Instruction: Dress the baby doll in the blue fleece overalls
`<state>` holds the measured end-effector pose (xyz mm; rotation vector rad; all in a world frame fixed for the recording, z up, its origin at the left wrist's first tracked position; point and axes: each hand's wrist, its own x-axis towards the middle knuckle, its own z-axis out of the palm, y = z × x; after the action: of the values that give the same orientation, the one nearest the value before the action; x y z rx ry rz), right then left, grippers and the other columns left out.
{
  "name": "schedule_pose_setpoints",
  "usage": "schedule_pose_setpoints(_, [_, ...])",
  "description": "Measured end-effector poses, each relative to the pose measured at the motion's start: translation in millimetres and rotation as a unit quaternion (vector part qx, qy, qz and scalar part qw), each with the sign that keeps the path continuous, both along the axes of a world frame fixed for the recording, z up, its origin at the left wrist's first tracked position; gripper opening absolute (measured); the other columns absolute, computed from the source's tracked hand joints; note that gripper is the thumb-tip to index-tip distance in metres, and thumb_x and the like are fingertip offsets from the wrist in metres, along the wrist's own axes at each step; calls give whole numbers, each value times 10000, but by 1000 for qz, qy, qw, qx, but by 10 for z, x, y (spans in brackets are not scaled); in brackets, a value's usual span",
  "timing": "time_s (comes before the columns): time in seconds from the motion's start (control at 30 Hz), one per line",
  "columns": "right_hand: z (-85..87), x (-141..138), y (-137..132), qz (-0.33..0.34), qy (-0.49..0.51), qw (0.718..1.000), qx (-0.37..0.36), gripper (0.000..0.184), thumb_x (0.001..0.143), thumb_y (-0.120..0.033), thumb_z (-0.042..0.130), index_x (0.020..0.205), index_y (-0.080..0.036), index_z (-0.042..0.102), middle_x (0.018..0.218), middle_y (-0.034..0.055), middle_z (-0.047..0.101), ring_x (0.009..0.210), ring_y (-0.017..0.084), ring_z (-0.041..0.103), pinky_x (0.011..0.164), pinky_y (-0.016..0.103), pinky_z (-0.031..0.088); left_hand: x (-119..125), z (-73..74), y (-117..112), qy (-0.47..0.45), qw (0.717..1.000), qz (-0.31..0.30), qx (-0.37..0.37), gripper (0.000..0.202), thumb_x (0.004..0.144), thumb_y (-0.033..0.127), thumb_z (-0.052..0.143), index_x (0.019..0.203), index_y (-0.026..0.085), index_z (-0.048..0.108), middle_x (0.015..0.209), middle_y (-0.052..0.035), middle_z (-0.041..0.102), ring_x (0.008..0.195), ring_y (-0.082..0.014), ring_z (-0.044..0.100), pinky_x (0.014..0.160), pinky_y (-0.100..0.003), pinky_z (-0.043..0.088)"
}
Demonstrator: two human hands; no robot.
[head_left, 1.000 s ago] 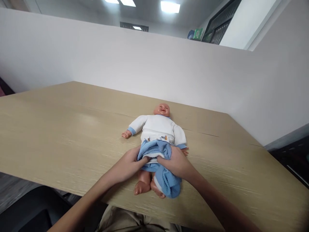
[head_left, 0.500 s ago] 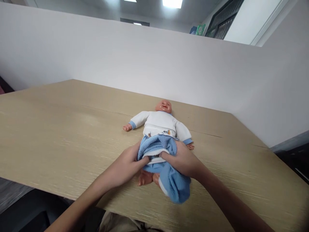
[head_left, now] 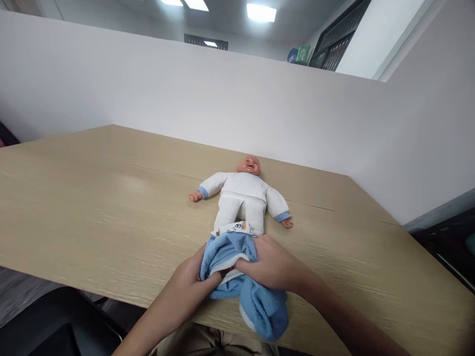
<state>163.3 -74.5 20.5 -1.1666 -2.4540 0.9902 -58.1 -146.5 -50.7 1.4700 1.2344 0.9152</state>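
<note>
A baby doll point(head_left: 243, 185) with a smooth plastic head lies on its back on the table, dressed in a white top with blue cuffs. Its white cloth legs stretch towards me. Bunched blue terry doll trousers point(head_left: 230, 247) with white edging and a printed band surround the lower legs and hide the feet. My left hand point(head_left: 193, 279) is closed on their left side, thumb at the opening. Gripping the right side is my right hand point(head_left: 267, 262), its thumb also at the opening. A loose blue part point(head_left: 265, 311) hangs towards the table's near edge.
The wooden table point(head_left: 111, 212) runs up to a white partition point(head_left: 208, 99) behind the doll. A black chair point(head_left: 55, 321) stands at the lower left. Dark objects point(head_left: 441, 242) are beyond the right edge.
Both hands have drawn the blue trousers down the doll's legs towards me. The white thighs now show, while the feet that were visible are covered.
</note>
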Motion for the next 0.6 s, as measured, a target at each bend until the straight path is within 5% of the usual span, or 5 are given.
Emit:
schedule_pose_setpoints(0.33, [-171,-145,-169,-59,-20,997,48,395,905,-270,727,1298,-245,752,1330,108,802,1234,329,732,1083,444,540,-113,-74,-78,128,991,38,-1,362,1010,452,586,1286,232,669,1336,-130,756,1372,-395,627,1250,-549,397])
schedule_pose_setpoints(0.6, [-251,-159,-220,-71,9,995,73,414,893,-277,778,1303,-291,720,1212,69,827,1095,311,758,964,397,552,-154,-114,-105,154,988,3,17,315,987,371,622,1246,219,715,1299,-154,735,1265,-416,621,1190,-634,431])
